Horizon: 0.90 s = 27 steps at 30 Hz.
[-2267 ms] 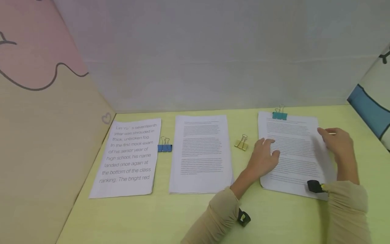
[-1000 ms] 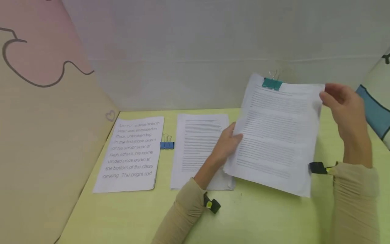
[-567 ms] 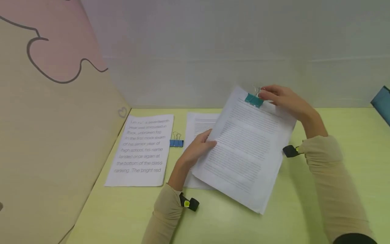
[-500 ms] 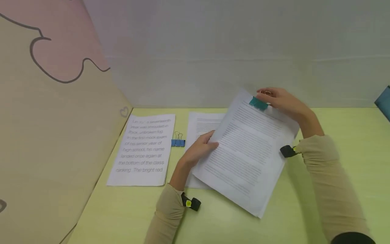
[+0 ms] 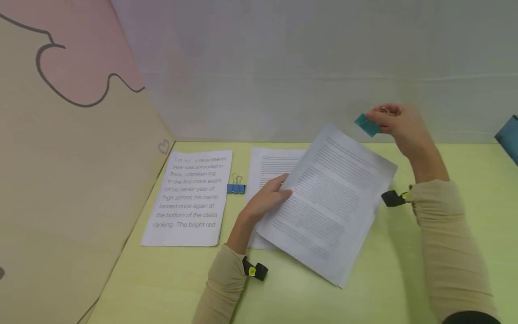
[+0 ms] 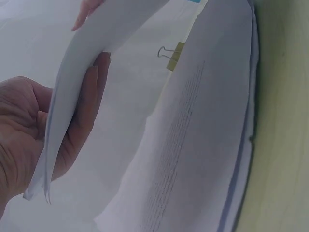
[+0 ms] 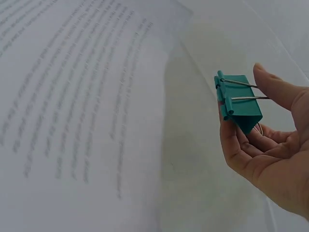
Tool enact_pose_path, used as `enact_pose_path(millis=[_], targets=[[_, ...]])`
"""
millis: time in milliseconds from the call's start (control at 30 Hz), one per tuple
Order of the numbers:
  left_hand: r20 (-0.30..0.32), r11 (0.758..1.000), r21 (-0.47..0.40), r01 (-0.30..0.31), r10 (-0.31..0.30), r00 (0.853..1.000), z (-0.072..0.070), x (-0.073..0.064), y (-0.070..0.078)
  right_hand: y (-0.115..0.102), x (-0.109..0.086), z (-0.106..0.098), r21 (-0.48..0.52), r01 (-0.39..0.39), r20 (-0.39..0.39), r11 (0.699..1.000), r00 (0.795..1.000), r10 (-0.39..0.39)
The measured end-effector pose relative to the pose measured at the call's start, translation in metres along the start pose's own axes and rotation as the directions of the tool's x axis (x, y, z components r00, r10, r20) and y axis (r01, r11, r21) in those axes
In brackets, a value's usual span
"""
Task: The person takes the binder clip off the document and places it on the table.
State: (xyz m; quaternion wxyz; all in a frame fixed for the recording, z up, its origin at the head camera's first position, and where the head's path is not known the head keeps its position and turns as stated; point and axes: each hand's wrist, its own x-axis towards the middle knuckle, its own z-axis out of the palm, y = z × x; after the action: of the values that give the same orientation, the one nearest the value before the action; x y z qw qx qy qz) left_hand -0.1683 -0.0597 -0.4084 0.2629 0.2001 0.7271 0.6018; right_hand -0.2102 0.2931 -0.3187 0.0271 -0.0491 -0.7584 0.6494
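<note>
My left hand [image 5: 267,198] grips the left edge of a printed paper stack [image 5: 323,207], held tilted above the table. The left wrist view shows the thumb on one face of the sheets [image 6: 72,92] and the fingers on the other. Up and to the right of the stack's top edge, my right hand [image 5: 408,130] pinches a teal binder clip [image 5: 367,125] by its wire handles. In the right wrist view the teal clip [image 7: 244,101] is off the paper, with nothing in its mouth.
A second printed stack [image 5: 259,180] lies partly beneath the held one. Farther left lies a large-print stack [image 5: 188,198], with a blue binder clip [image 5: 236,188] at its right edge. A yellow binder clip [image 6: 175,56] shows in the left wrist view. A wall [image 5: 259,103] closes the back.
Both hands lifted the right-hand stack off the table and brought it left, over the middle stack. The right hand moved from its corner to the teal clip and pulled it off, up and right.
</note>
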Motion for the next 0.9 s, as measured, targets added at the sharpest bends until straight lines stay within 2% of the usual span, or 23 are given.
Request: enact_pose_path(millis=[67, 133, 233, 333, 467, 533, 633, 733, 767, 833, 900], targets=[[-0.024, 1.000, 0.008, -0.002, 0.003, 1.000, 0.006, 0.002, 0.004, 0.000, -0.007, -0.022, 0.103, -0.009, -0.058, 0.995, 0.998, 0.015], [-0.048, 1.000, 0.003, -0.003, 0.003, 0.999, 0.016, 0.006, 0.009, 0.004, -0.018, -0.044, 0.092, -0.015, -0.115, 0.996, 0.993, 0.026], [-0.087, 1.000, -0.020, 0.010, -0.012, 0.996, 0.039, 0.015, 0.017, 0.020, -0.039, -0.075, -0.110, -0.037, -0.186, 0.993, 0.982, 0.016], [-0.133, 0.998, -0.059, 0.028, -0.036, 0.990, 0.068, 0.029, 0.022, 0.046, -0.058, -0.102, -0.288, -0.086, -0.262, 0.954, 0.965, 0.008], [-0.193, 0.988, -0.135, 0.072, -0.097, 0.976, 0.107, 0.054, 0.023, 0.088, -0.080, -0.137, -0.380, -0.204, -0.322, 0.902, 0.944, 0.078], [-0.227, 0.983, -0.157, 0.096, -0.130, 0.965, 0.125, 0.065, 0.021, 0.110, -0.088, -0.148, -0.437, -0.273, -0.319, 0.857, 0.938, 0.136], [-0.284, 0.981, -0.141, 0.134, -0.169, 0.944, 0.143, 0.079, 0.014, 0.133, -0.096, -0.152, -0.456, -0.347, -0.271, 0.820, 0.931, 0.243], [-0.310, 0.981, -0.118, 0.154, -0.184, 0.933, 0.152, 0.087, 0.003, 0.139, -0.100, -0.140, -0.471, -0.362, -0.240, 0.804, 0.930, 0.279], [-0.310, 0.981, -0.107, 0.160, -0.186, 0.932, 0.154, 0.089, 0.000, 0.137, -0.103, -0.135, -0.463, -0.360, -0.234, 0.810, 0.931, 0.280], [-0.300, 0.982, -0.082, 0.168, -0.186, 0.936, 0.154, 0.090, -0.003, 0.134, -0.104, -0.128, -0.481, -0.353, -0.243, 0.802, 0.933, 0.265], [-0.273, 0.983, -0.027, 0.180, -0.180, 0.945, 0.150, 0.088, -0.001, 0.131, -0.104, -0.125, -0.501, -0.341, -0.236, 0.796, 0.938, 0.253]])
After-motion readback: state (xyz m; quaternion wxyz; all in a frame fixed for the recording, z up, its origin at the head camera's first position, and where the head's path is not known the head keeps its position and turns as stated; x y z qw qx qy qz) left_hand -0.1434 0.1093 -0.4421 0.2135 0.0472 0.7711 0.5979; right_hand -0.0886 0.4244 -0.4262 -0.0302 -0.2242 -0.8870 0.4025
